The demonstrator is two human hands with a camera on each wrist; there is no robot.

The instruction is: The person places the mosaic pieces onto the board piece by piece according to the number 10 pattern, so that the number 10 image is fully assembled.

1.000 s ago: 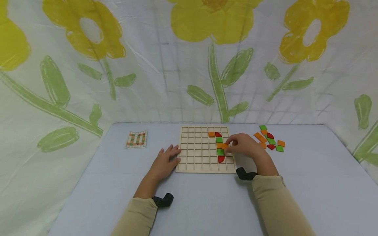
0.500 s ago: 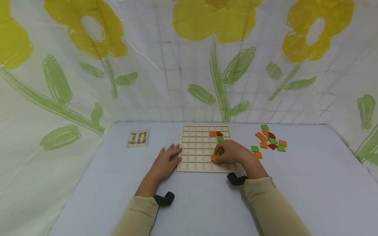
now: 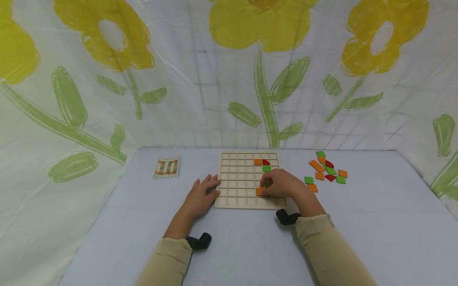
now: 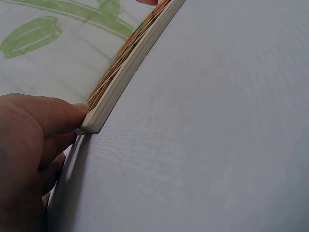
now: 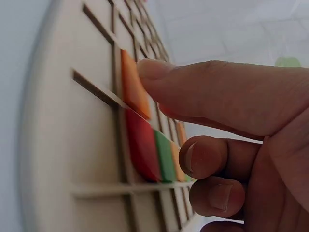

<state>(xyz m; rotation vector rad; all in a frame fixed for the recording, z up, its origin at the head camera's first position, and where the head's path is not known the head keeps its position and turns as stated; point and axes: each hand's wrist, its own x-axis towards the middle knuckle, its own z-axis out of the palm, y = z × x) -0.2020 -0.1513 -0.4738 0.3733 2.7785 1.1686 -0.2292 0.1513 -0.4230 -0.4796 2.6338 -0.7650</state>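
Note:
A wooden grid board [image 3: 237, 201] lies flat on the table. My right hand [image 3: 286, 184] is over its right part, with the thumb and index finger at an orange square tile [image 3: 259, 192]. In the right wrist view that orange tile sits in a cell beside a red quarter-round tile [image 5: 142, 145], with a green tile [image 5: 165, 155] beyond. Farther up the board are another orange tile [image 3: 257, 162], a red tile [image 3: 266, 162] and a green tile [image 3: 266, 168]. My left hand [image 3: 200, 196] rests at the board's left edge, fingers spread, its thumb touching the near corner.
Several loose tiles lie right of the board, among them an orange square [image 3: 312, 188], a green square [image 3: 341, 180] and a red quarter-round [image 3: 330, 178]. A small patterned card [image 3: 167, 167] lies to the left. A flower-printed curtain [image 3: 200, 99] hangs behind the table.
My right hand has brought the orange tile left and nearer to me across the board. It stays there over the last half second. The left hand keeps its place.

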